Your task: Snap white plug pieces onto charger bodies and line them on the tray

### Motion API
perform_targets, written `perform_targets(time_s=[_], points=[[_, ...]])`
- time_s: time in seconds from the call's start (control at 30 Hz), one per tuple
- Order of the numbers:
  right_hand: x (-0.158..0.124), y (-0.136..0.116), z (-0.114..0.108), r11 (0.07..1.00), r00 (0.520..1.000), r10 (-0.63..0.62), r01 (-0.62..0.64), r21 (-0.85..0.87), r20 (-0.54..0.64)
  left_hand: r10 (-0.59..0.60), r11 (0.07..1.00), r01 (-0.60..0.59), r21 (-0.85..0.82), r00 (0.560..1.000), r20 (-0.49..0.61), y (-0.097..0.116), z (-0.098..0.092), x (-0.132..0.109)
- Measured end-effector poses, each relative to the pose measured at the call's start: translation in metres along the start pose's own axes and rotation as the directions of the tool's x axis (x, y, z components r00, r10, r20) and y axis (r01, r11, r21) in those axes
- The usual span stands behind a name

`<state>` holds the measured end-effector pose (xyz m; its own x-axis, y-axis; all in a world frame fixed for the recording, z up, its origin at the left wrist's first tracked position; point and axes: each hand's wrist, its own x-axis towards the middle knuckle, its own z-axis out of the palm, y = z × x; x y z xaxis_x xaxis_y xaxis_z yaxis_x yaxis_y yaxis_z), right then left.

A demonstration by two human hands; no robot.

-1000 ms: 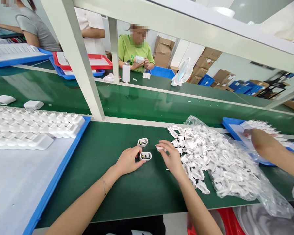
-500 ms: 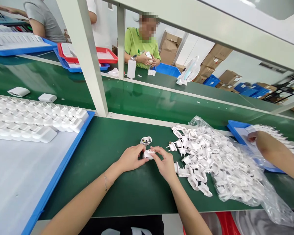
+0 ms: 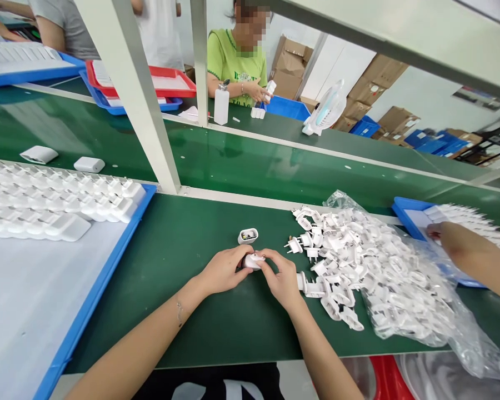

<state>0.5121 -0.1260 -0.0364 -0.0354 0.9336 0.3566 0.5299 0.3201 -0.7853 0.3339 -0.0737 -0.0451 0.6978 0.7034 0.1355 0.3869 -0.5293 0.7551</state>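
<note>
Between my two hands, low over the green table, is a small white plug housing [image 3: 254, 261]. The fingers of my left hand [image 3: 224, 271] are closed on its left side. My right hand [image 3: 281, 278] pinches it from the right, fingertips at its top and edge. Just beyond my hands stands an open white casing [image 3: 248, 236] with small parts visible inside. To the right lies a heap of white plug pieces [image 3: 341, 250], partly on and under a clear plastic bag [image 3: 462, 339].
At the left, a blue tray [image 3: 104, 289] holds rows of white plugs. Two white casings lie behind it. Another person's arm [image 3: 475, 253] reaches over a blue tray [image 3: 410, 219] at the right. A metal post [image 3: 129, 94] rises behind the table; a person in green sits beyond.
The view has shifted slightly. My hands stay around the white housing, nearly in the same pose. The person in green has moved the white item held in their hands to the right.
</note>
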Motion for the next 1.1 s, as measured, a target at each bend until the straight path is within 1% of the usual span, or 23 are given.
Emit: perform_targets(time_s=[0.1,0.23,0.37,0.43,0.5,0.57,0.63,0.7,0.77,0.8,0.83,0.87,0.9,0.93,0.97,1.0,1.03,1.07,1.1], points=[[0.0,0.002,0.0,1.0,1.0,-0.014,0.014,-0.007,0.025,0.0,0.999,0.0,-0.037,1.0,0.005,-0.002,-0.001,0.0],[-0.001,0.006,0.003,0.999,0.998,-0.033,0.033,0.004,0.058,-0.06,0.989,0.055,-0.14,0.998,-0.027,-0.002,0.004,0.001],[-0.003,0.006,0.007,0.998,0.995,-0.057,0.059,-0.017,0.086,-0.076,0.983,0.066,-0.173,0.996,-0.051,-0.002,0.008,0.001],[-0.004,0.006,0.008,1.0,0.996,-0.021,0.021,0.007,0.088,-0.087,0.979,0.078,-0.189,0.996,-0.038,-0.002,0.006,0.002],[-0.004,0.006,0.006,0.997,0.993,0.051,-0.056,0.053,0.103,-0.106,0.972,0.099,-0.214,0.994,-0.023,-0.003,0.003,0.003],[-0.003,0.007,0.005,0.987,0.983,0.123,-0.136,0.091,0.134,-0.114,0.967,0.11,-0.228,0.993,-0.006,-0.001,-0.001,0.003],[-0.004,0.006,0.006,0.975,0.972,0.157,-0.181,0.128,0.176,-0.125,0.964,0.125,-0.236,0.992,0.015,0.004,-0.004,0.0],[-0.006,0.004,0.007,0.959,0.959,0.159,-0.206,0.195,0.233,-0.161,0.954,0.164,-0.252,0.986,0.034,0.013,-0.011,-0.01],[-0.009,0.0,0.009,0.938,0.948,0.145,-0.223,0.267,0.282,-0.202,0.944,0.201,-0.261,0.979,0.021,0.021,-0.026,-0.028],[-0.011,-0.001,0.009,0.933,0.946,0.143,-0.227,0.279,0.291,-0.22,0.944,0.21,-0.254,0.975,-0.011,0.025,-0.037,-0.039],[-0.013,-0.002,0.008,0.937,0.948,0.145,-0.223,0.268,0.283,-0.243,0.946,0.219,-0.237,0.967,-0.076,0.026,-0.05,-0.052],[-0.014,-0.003,0.007,0.948,0.954,0.148,-0.212,0.237,0.261,-0.276,0.948,0.237,-0.213,0.945,-0.177,0.025,-0.065,-0.066],[-0.015,-0.003,0.005,0.961,0.962,0.15,-0.196,0.194,0.229,-0.317,0.945,0.272,-0.182,0.897,-0.309,0.022,-0.082,-0.081],[-0.015,-0.002,0.002,0.972,0.97,0.149,-0.179,0.151,0.191,-0.361,0.932,0.331,-0.149,0.812,-0.458,0.016,-0.098,-0.097],[-0.015,-0.002,0.0,0.979,0.977,0.146,-0.164,0.117,0.153,-0.396,0.903,0.412,-0.12,0.694,-0.601,0.008,-0.115,-0.112],[-0.015,-0.002,-0.002,0.984,0.983,0.141,-0.152,0.095,0.117,-0.414,0.854,0.511,-0.099,0.552,-0.724,-0.003,-0.13,-0.126],[-0.014,-0.002,-0.004,0.986,0.987,0.137,-0.144,0.08,0.086,-0.417,0.784,0.613,-0.093,0.41,-0.811,-0.016,-0.143,-0.139],[-0.014,-0.003,-0.005,0.988,0.989,0.133,-0.137,0.07,0.06,-0.418,0.709,0.697,-0.107,0.292,-0.86,-0.03,-0.153,-0.15],[-0.013,-0.003,-0.006,0.99,0.991,0.129,-0.131,0.061,0.041,-0.416,0.64,0.759,-0.118,0.214,-0.884,-0.044,-0.161,-0.16]])
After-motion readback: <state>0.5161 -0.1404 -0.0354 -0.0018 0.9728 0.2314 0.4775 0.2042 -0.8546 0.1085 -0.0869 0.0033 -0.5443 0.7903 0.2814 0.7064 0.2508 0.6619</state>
